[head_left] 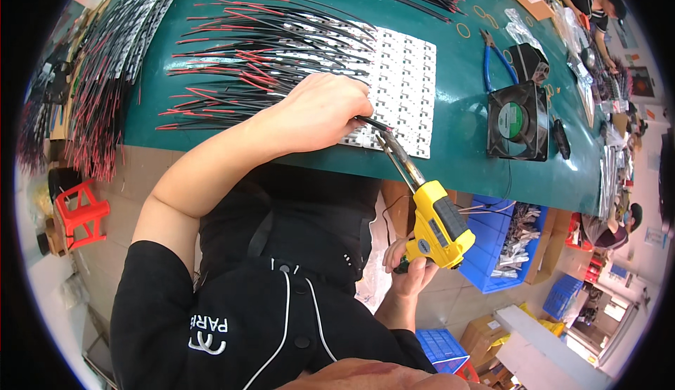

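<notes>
Your left hand (325, 109) rests on the green table (457, 109), fingers curled together and pinching a thin black wire (370, 123) against the white panel of small circuit boards (404, 84). Your right hand (411, 270) is wrapped closed around the grip of a yellow soldering gun (436, 225), held below the table edge, with its long metal tip (394, 151) slanting up to meet the panel just beside the pinched wire. Red and black wires (239, 59) fan out to the left from the boards already done.

To the right of the panel stand a black square fan (518, 120) and blue-handled pliers (492, 59), well apart from your hands. Under the table edge, a blue plastic bin (492, 277) sits near the soldering gun and holds a heap of pale, wired parts (517, 239). A second blue crate (439, 344) lies lower down; its contents cannot be made out
</notes>
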A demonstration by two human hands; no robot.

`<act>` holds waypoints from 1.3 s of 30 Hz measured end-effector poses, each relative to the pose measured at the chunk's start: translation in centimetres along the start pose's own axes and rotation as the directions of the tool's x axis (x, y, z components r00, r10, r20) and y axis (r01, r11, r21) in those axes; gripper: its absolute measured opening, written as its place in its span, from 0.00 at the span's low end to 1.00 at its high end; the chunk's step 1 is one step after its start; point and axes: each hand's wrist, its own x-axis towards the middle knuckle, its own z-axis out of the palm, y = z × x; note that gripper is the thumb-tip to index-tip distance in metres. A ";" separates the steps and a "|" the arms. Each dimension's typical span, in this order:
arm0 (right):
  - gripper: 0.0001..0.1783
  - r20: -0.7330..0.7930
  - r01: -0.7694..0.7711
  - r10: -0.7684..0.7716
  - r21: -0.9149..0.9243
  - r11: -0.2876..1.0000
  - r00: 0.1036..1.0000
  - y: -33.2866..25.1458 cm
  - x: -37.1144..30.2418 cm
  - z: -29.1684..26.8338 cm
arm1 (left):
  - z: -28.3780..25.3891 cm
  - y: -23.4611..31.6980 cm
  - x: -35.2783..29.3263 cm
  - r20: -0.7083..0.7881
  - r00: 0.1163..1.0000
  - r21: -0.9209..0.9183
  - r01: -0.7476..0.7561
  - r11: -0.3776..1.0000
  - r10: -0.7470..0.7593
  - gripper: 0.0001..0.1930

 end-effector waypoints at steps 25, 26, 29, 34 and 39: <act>0.40 -0.041 0.042 -0.045 -0.069 0.997 0.998 -0.4 0.3 0.3 | 0.0 0.0 0.5 0.048 0.999 0.004 0.007 1.000 -0.007 0.05; 0.40 -0.069 0.049 -0.055 -0.076 0.996 0.996 -0.2 0.2 0.3 | -0.1 0.1 0.5 0.070 0.997 0.003 0.030 1.000 -0.030 0.06; 0.40 -0.064 0.047 -0.049 -0.026 0.999 0.997 -0.2 0.3 0.2 | 0.0 0.0 0.4 0.068 0.997 0.008 0.037 0.999 -0.038 0.05; 0.40 -0.055 0.049 -0.051 -0.026 0.998 0.997 -0.5 0.4 0.2 | -1.6 0.5 -0.3 0.010 0.998 -0.123 0.057 0.991 -0.056 0.08; 0.39 -0.040 0.036 -0.036 -0.005 0.999 0.999 -0.5 0.6 0.0 | -3.4 0.9 -1.5 -0.284 0.959 -0.179 -0.068 0.981 0.014 0.07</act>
